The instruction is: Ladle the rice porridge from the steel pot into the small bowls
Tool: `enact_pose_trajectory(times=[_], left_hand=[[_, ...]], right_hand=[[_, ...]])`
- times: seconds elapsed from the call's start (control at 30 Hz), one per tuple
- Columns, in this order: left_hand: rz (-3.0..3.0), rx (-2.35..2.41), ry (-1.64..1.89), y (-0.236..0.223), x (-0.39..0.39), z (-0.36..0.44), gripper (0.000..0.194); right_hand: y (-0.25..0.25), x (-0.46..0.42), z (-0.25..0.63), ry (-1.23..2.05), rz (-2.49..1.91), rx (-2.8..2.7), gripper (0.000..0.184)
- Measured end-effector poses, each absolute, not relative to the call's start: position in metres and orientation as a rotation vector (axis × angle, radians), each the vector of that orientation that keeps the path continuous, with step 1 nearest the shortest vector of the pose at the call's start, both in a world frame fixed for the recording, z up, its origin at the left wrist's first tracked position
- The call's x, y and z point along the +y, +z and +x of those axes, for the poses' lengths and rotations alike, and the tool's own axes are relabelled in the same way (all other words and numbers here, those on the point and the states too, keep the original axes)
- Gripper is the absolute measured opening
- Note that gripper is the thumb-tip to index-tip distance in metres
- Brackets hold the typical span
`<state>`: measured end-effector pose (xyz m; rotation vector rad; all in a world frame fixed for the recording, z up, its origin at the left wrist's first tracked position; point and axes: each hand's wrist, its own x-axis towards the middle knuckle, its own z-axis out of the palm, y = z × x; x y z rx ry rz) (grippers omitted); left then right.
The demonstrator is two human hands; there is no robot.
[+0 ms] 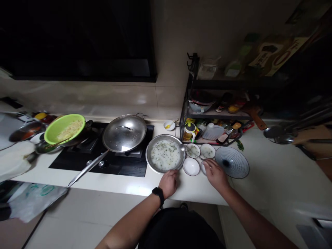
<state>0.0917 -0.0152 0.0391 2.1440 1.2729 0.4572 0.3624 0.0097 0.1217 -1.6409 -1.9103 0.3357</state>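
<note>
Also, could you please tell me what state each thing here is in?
Long-handled pan: covered by its lid.
Green basket: holding pale food.
Metal bowl: filled with white, green-flecked liquid.
Back left small bowl: part-filled.
Back right small bowl: part-filled.
Front left small bowl: empty.
Front right small bowl: mostly hidden, contents unclear.
Patterned bowl: empty.
Spoon: in the right hand's grip.

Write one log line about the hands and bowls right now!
Right hand: holds spoon | left hand: at rim of metal bowl | two small bowls: filled | one small white bowl: looks empty | lid: on pan
</note>
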Motion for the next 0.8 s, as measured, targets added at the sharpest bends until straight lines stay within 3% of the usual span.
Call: enact_pose_trajectory(times=[0.5, 0.8], left_hand=[[2.133, 1.255, 0.463, 0.034, -0.016, 0.091, 0.051], [2.132, 1.261, 0.447, 0.039, -0.015, 0.091, 0.047]], right_hand=[[0.078, 0.061, 0.293, 0.559, -1.631, -1.812, 0.043], [0.061, 0.064, 0.280, 1.011, -1.760, -1.223, 0.048]])
